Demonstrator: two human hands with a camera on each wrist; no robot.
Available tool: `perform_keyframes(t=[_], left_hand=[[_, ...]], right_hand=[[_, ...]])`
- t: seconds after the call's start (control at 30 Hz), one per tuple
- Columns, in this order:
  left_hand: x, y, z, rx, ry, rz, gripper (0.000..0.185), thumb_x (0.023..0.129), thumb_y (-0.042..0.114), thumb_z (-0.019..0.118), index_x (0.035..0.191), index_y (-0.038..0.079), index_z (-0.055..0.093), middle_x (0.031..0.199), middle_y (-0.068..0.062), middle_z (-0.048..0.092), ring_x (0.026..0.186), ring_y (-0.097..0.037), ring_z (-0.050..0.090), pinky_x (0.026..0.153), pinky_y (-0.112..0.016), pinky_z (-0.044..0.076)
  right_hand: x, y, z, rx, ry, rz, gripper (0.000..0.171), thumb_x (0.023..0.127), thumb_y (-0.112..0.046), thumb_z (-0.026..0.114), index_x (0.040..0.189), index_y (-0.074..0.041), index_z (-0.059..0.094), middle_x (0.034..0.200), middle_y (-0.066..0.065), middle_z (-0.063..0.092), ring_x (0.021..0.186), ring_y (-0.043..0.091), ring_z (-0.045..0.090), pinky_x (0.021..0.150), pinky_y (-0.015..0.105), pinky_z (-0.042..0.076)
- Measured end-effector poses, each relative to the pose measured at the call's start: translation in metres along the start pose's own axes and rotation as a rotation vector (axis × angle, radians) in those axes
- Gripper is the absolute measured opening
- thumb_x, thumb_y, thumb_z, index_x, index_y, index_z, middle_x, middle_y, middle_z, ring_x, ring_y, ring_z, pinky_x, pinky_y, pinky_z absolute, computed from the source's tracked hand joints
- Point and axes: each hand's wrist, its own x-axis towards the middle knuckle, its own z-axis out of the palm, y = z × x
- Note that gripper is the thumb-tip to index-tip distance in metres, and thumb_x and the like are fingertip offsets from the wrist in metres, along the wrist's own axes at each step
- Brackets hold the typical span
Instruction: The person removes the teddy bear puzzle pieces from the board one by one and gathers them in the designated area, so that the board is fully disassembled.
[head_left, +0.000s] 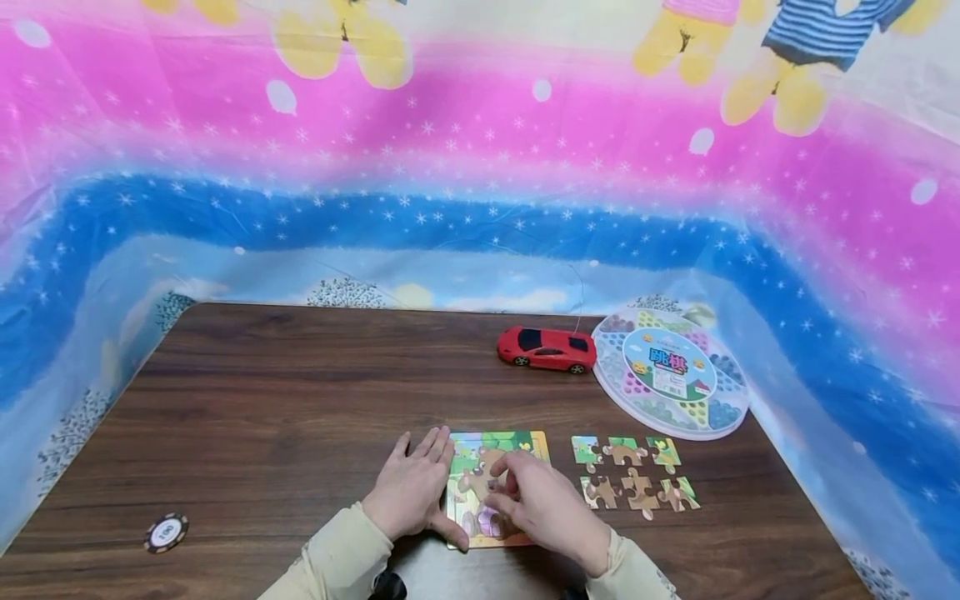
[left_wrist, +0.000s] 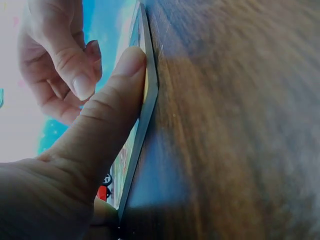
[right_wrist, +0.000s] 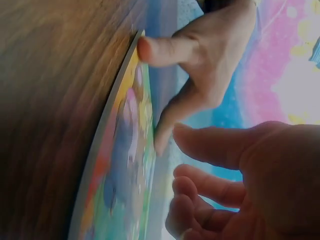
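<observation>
A colourful puzzle board [head_left: 517, 446] lies flat on the dark wooden table [head_left: 300, 400], near its front edge. My left hand [head_left: 420, 487] rests flat beside the board's left side, fingers straight, and its thumb [left_wrist: 115, 100] presses on the board's edge [left_wrist: 147, 115]. My right hand [head_left: 513, 492] hovers over the middle of the board with fingers loosely curled. The right wrist view shows nothing between its thumb and fingers [right_wrist: 200, 195]. Several loose puzzle pieces [head_left: 637, 475] lie in two rows just right of the board.
A red toy car [head_left: 546, 348] and a round plastic game box [head_left: 670, 372] sit at the back right. A poker chip [head_left: 166, 532] lies at the front left. A bright printed cloth [head_left: 480, 167] walls in the table.
</observation>
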Motion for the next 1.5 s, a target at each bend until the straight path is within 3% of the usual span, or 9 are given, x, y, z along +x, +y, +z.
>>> perform_keyframes(t=[0.17,0.33,0.67,1.13,1.5], left_hand=[[0.000,0.000,0.001,0.011,0.010,0.003,0.133,0.045,0.084,0.061,0.139,-0.008,0.040,0.146,-0.023,0.033,0.135,-0.033,0.031,0.103,-0.058,0.026],[-0.001,0.000,0.000,0.013,0.010,0.004,0.133,0.046,0.084,0.061,0.139,-0.008,0.039,0.146,-0.023,0.033,0.136,-0.033,0.030,0.103,-0.058,0.026],[-0.001,0.000,-0.001,0.005,-0.009,-0.002,0.134,0.045,0.085,0.061,0.140,-0.007,0.038,0.148,-0.023,0.030,0.137,-0.032,0.028,0.104,-0.058,0.024],[0.000,0.000,0.002,0.008,0.002,0.003,0.136,0.043,0.085,0.061,0.140,-0.008,0.038,0.147,-0.024,0.030,0.137,-0.033,0.028,0.104,-0.059,0.023],[-0.001,-0.001,0.001,-0.003,-0.019,0.000,0.135,0.045,0.085,0.061,0.140,-0.008,0.037,0.148,-0.023,0.028,0.137,-0.033,0.026,0.105,-0.059,0.022]], right_hand=[[0.000,-0.004,0.006,-0.015,-0.050,-0.071,0.029,0.083,-0.027,0.073,0.105,-0.015,0.060,0.084,-0.006,0.051,0.068,0.005,0.047,0.059,0.021,0.042],[-0.001,-0.003,0.012,-0.047,-0.064,-0.120,0.031,0.080,-0.024,0.076,0.105,-0.014,0.060,0.083,-0.009,0.050,0.072,0.002,0.048,0.065,0.022,0.045],[-0.001,-0.002,0.020,-0.053,-0.073,-0.158,0.019,0.081,-0.017,0.074,0.095,-0.014,0.062,0.084,-0.010,0.051,0.073,0.000,0.049,0.067,0.019,0.044],[0.001,-0.003,0.026,-0.041,-0.054,-0.134,0.031,0.080,-0.027,0.076,0.103,-0.014,0.059,0.078,-0.012,0.052,0.067,0.000,0.049,0.062,0.019,0.043],[-0.001,-0.004,0.028,-0.001,-0.007,-0.120,0.028,0.076,-0.025,0.079,0.089,-0.015,0.056,0.075,-0.010,0.051,0.064,-0.001,0.047,0.059,0.018,0.041]])
